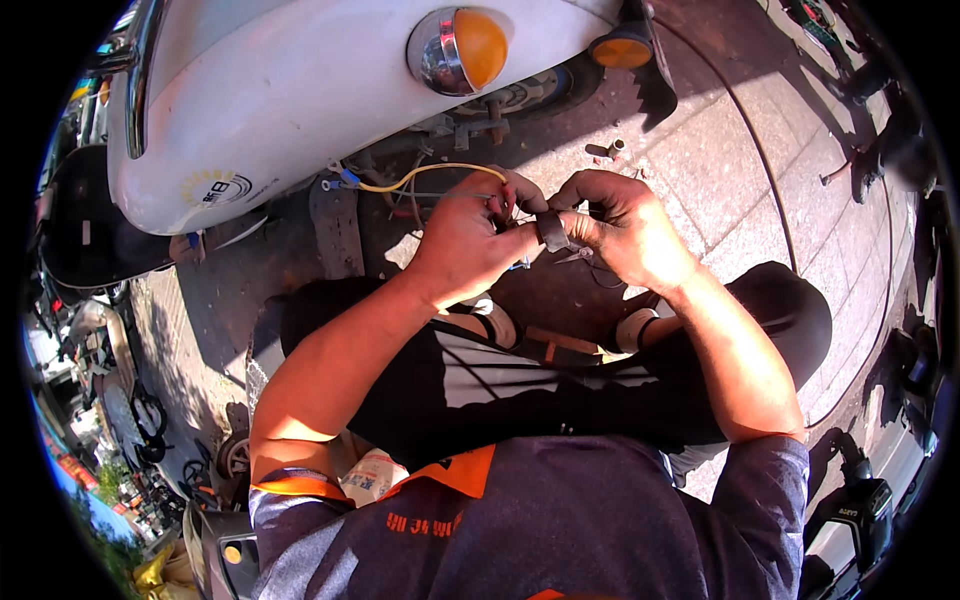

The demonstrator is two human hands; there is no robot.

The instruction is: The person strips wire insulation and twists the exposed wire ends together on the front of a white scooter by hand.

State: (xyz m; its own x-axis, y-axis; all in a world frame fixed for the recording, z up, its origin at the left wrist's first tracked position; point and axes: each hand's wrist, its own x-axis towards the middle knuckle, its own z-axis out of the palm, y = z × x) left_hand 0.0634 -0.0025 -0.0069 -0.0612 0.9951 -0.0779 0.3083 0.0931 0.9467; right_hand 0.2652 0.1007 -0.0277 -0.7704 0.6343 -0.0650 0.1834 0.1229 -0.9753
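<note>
Head view: left hand (465, 235) is pinching thin yellow wire (430, 174) steady while right hand (620, 228) is gripping black tape roll (552, 230) closed, near white scooter body (300, 90).

Head view, looking down (close), hands (545, 230)

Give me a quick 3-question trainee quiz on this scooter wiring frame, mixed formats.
1. True or false: the left hand and the right hand are apart, each working on a different thing.
2. Multiple choice: the wire arching from the scooter's underside to the hands is A) yellow, B) green, C) white.
3. Fill in: the roll of black tape sits between the two ____.

Key
1. False: both meet at the same spot, fingers close together.
2. A. It ends near a blue connector under the white scooter body.
3. hands.
</note>
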